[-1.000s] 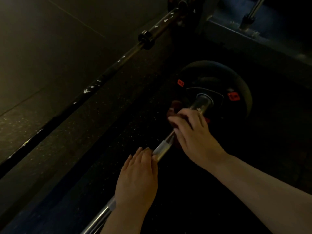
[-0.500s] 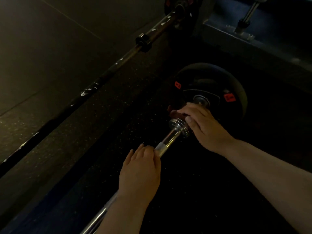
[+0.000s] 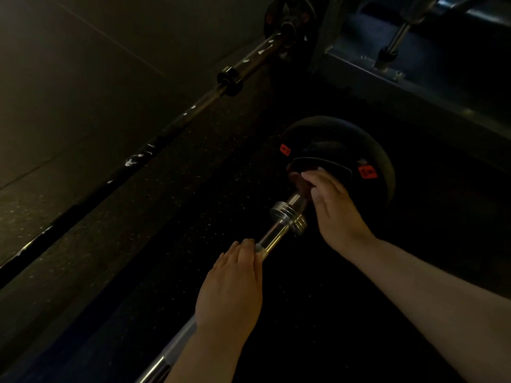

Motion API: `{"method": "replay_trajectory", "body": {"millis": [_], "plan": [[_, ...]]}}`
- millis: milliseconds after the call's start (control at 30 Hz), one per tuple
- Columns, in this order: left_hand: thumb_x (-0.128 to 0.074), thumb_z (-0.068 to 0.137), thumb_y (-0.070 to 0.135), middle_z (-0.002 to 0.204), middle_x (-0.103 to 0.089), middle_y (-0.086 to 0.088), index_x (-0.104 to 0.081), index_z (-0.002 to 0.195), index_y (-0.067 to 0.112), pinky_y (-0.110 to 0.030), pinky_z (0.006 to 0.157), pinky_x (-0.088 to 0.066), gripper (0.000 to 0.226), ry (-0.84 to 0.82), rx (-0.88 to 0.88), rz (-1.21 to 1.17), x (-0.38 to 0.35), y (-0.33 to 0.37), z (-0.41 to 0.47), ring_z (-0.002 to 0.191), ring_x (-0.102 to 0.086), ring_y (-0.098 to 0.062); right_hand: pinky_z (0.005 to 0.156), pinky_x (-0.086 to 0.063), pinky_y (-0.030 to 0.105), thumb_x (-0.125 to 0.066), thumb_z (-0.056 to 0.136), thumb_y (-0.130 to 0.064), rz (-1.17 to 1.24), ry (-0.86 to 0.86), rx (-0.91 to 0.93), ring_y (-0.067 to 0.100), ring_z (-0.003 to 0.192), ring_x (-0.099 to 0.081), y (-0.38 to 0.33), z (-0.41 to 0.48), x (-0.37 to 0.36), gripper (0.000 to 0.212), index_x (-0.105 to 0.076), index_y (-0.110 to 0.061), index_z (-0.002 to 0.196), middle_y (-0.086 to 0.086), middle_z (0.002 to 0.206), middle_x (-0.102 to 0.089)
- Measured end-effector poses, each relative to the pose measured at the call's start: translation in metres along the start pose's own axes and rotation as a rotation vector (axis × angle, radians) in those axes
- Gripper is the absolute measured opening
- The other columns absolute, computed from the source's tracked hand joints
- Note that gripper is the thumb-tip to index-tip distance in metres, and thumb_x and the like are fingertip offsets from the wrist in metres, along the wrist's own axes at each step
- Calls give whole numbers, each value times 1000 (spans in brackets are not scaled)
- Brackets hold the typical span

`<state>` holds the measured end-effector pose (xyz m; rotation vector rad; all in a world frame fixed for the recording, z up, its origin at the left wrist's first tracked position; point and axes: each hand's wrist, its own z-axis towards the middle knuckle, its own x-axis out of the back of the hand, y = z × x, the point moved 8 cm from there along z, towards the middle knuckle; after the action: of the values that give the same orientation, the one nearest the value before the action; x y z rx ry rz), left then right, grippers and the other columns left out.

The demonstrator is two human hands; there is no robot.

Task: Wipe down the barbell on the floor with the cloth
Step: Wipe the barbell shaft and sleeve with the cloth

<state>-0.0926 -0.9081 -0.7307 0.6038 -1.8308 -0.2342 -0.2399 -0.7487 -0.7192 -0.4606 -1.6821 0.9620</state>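
Hands are both engaged. The left hand is wrapped over the shaft of the barbell, which lies on the dark floor. The right hand is closed round the cloth, a dark reddish wad held against the sleeve right beside the big plate.

A second ago the ribbed collar was covered by the right hand. The cloth has since been carried up the sleeve to the plate, so the collar is now laid bare between the two hands. The left hand has been kept at its place on the shaft as a steadying hold. It may be judged that this stroke has run out at the plate, and that the cloth must be turned back along the bar. How much of the shaft behind the left hand has been wiped cannot be told.

Counted from largest to smallest:
- Two bars are seen, the gripped one and a second barbell lying apart to the left.
- Two plates are seen, the big one and a small plate far off.
- One cloth is seen.
- One collar and one clamp are seen.
- Two orange labels are seen.
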Motion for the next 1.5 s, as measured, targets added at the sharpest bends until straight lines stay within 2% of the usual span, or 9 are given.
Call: {"method": "replay_trajectory", "body": {"millis": [100,200,300,433,600,767,1067,1300,1500], "plan": [[-15,105,45,161,-25,8,-20,154,30,-24,117,-13,51,8,17,34,3,1,1,147,-21,-7,108,-22,8,-31,110,-24,15,-83,73,-12,146,-14,-7,-23,-22,41,-45,-41,145,-22,157,-26],[-13,104,46,161,-23,9,-19,154,32,-22,115,-9,52,10,17,38,3,0,-3,147,-20,-7,111,-22,14,-32,110,-23,-125,-152,192,-7,149,-14,-2,-21,-15,44,-39,-41,149,-20,159,-27],[-14,105,46,160,-28,8,-23,153,31,-21,115,-6,51,5,-1,17,1,-3,-3,147,-20,-6,115,-22,18,-31,109,-22,-14,48,72,-9,146,-15,9,-7,0,44,-39,-35,151,-13,161,-27],[-21,107,38,161,-28,0,-23,154,23,-31,120,-8,49,26,19,151,0,8,10,149,-19,-12,99,-26,-4,-36,108,-19,47,114,42,-22,133,-23,-5,-29,-25,41,-50,-33,144,-13,153,-39],[-19,108,38,164,-17,-1,-13,156,21,-28,116,-3,52,43,-37,118,-1,25,26,151,-13,-14,116,-27,25,-36,108,-28,-241,45,208,5,143,-29,1,-11,-4,41,-43,-35,147,-13,152,-42],[-17,107,40,165,-11,1,-2,157,23,-27,116,-5,54,72,-41,124,-3,25,21,151,-9,-12,106,-24,4,-32,108,-21,-27,78,73,-6,146,-18,-5,-25,-17,43,-44,-35,147,-17,156,-33],[-14,106,43,163,-20,4,-8,156,27,-26,117,-14,53,49,-56,90,-1,21,23,148,-19,-11,117,-25,28,-29,109,-22,-278,-57,97,11,149,-20,-18,23,-12,39,-49,-26,143,-6,154,-37],[-15,106,44,162,-22,5,-12,157,28,-28,118,-20,53,37,-53,41,-1,20,21,147,-24,-10,111,-23,15,-34,107,-26,-200,61,215,-4,148,-12,17,-22,-9,42,-42,-25,149,-21,153,-27],[-14,105,45,161,-27,4,-15,156,29,-32,119,-28,53,44,-30,43,-4,19,25,146,-28,-12,110,-24,8,-33,109,-26,35,202,62,-12,141,-22,10,-5,-10,41,-38,-31,149,-18,152,-30]]}}
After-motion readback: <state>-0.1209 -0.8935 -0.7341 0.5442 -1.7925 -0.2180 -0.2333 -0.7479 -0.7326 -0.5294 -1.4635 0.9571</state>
